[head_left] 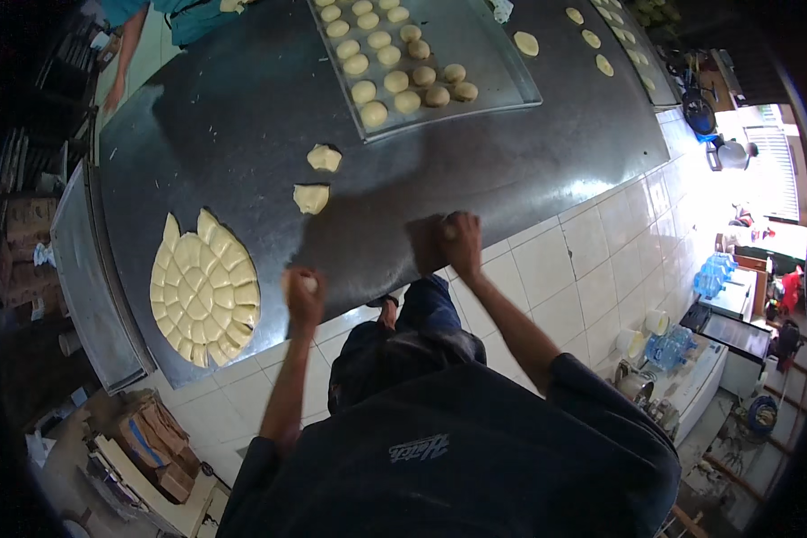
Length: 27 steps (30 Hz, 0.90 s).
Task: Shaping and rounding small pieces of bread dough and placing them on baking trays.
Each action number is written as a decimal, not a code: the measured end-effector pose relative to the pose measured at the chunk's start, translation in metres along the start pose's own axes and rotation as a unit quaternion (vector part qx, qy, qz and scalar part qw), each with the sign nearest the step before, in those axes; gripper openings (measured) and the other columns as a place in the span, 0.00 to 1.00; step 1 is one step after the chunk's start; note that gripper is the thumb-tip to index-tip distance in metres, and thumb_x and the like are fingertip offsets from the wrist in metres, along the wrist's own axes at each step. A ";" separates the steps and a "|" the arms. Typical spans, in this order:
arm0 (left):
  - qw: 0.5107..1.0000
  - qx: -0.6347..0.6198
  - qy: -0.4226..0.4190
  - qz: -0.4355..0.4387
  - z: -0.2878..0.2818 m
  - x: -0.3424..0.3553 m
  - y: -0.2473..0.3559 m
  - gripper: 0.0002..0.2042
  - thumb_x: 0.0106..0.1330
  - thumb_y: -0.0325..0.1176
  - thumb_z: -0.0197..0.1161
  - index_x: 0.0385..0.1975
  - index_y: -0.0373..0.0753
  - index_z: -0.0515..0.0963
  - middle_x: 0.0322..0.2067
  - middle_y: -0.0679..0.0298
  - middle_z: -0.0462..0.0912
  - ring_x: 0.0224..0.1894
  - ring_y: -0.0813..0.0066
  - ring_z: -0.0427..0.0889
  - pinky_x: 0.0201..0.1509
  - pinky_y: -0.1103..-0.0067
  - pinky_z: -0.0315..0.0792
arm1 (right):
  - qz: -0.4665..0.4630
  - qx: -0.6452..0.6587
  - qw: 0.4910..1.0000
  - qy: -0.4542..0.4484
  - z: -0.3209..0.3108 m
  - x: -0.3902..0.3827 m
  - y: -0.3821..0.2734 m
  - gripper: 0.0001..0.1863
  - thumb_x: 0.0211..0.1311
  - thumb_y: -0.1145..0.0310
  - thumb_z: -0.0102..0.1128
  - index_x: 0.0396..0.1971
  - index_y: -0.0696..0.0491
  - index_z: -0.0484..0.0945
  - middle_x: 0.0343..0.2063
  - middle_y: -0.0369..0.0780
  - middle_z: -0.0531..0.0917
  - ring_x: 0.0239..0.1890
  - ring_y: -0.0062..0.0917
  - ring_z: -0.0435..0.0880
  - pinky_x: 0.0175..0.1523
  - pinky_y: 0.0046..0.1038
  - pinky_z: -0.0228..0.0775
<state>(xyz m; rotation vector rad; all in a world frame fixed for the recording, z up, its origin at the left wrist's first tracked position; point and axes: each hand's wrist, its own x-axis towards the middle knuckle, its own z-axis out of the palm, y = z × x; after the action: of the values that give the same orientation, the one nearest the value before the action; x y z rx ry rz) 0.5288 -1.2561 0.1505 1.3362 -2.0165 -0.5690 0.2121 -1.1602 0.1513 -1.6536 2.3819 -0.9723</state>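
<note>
Right hand [462,244] and, at eight o'clock, left hand [305,300] seemingly grip small pale dough balls [310,283]. Rounding, probably; next needs even pressure.

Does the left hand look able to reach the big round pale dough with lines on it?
Probably yes: the left hand is near the big round pale scored dough, with just dark metal tabletop between, though it seems to hold a small pale dough lump.

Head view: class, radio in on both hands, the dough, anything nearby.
Left hand, right hand: blurred, curled at dark table; grip unclear. Pale lump showing at each. Two loose dough pieces beyond left hand; segmented dough round farther left.
</note>
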 end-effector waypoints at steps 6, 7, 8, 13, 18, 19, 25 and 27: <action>0.996 0.033 0.035 -0.078 0.020 0.041 0.039 0.08 0.58 0.28 0.62 0.33 0.36 0.69 0.32 0.52 0.74 0.38 0.54 0.74 0.43 0.67 0.69 | 0.137 -0.037 0.979 0.146 0.039 0.034 -0.009 0.10 0.55 0.67 0.58 0.34 0.56 0.73 0.37 0.49 0.75 0.42 0.45 0.72 0.49 0.43 0.65; 0.999 0.027 0.019 -0.040 0.016 0.014 0.033 0.09 0.58 0.29 0.62 0.33 0.36 0.69 0.31 0.53 0.74 0.38 0.55 0.74 0.43 0.67 0.69 | 0.072 0.004 0.991 0.111 0.038 0.003 -0.022 0.11 0.52 0.69 0.60 0.34 0.56 0.74 0.37 0.49 0.76 0.43 0.45 0.72 0.49 0.43 0.64; 1.000 0.019 0.000 0.000 0.012 -0.011 0.023 0.09 0.58 0.30 0.63 0.33 0.37 0.70 0.31 0.54 0.74 0.39 0.55 0.74 0.44 0.67 0.68 | 0.009 0.043 0.996 0.077 0.033 -0.020 -0.032 0.12 0.50 0.70 0.62 0.35 0.56 0.74 0.38 0.49 0.76 0.44 0.44 0.72 0.49 0.44 0.64; 0.995 0.069 -0.012 -0.074 -0.004 0.034 0.004 0.11 0.59 0.33 0.65 0.34 0.36 0.70 0.35 0.54 0.75 0.39 0.57 0.74 0.45 0.67 0.69 | 0.073 -0.056 0.988 0.127 0.015 0.038 0.003 0.11 0.49 0.69 0.64 0.31 0.55 0.75 0.36 0.45 0.76 0.39 0.43 0.72 0.46 0.41 0.63; 0.999 -0.035 0.038 0.005 0.026 -0.030 0.038 0.17 0.60 0.33 0.65 0.47 0.35 0.72 0.49 0.51 0.71 0.47 0.53 0.74 0.57 0.65 0.65 | 0.068 0.011 0.993 0.095 0.037 -0.018 -0.084 0.18 0.54 0.70 0.62 0.44 0.56 0.72 0.41 0.48 0.75 0.46 0.43 0.72 0.50 0.41 0.65; 0.997 -0.067 0.013 -0.034 0.015 -0.046 0.053 0.21 0.60 0.30 0.66 0.52 0.35 0.70 0.53 0.51 0.69 0.50 0.53 0.75 0.60 0.65 0.66 | 0.069 0.064 0.992 0.085 0.021 -0.037 -0.083 0.20 0.52 0.71 0.64 0.47 0.56 0.72 0.41 0.47 0.75 0.46 0.41 0.73 0.51 0.40 0.66; 0.970 -0.197 0.006 -0.145 0.001 -0.016 0.073 0.25 0.60 0.28 0.66 0.57 0.35 0.67 0.54 0.53 0.71 0.56 0.59 0.73 0.58 0.70 0.71 | 0.171 0.255 0.951 0.029 -0.020 -0.009 -0.084 0.28 0.47 0.73 0.70 0.52 0.53 0.71 0.43 0.43 0.75 0.43 0.32 0.76 0.45 0.32 0.71; 0.965 -0.231 -0.011 -0.124 0.014 0.011 0.081 0.25 0.60 0.30 0.66 0.57 0.35 0.66 0.54 0.52 0.71 0.56 0.60 0.73 0.57 0.70 0.71 | 0.119 0.234 0.964 -0.034 -0.004 -0.003 -0.089 0.31 0.45 0.68 0.72 0.53 0.51 0.71 0.41 0.42 0.74 0.41 0.33 0.75 0.46 0.34 0.70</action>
<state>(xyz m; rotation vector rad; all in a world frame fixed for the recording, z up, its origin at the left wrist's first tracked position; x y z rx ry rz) 0.4643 -1.2347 0.1971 1.2938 -1.6030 -1.0975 0.2847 -1.1751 0.2017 -1.1795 2.0329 -1.2799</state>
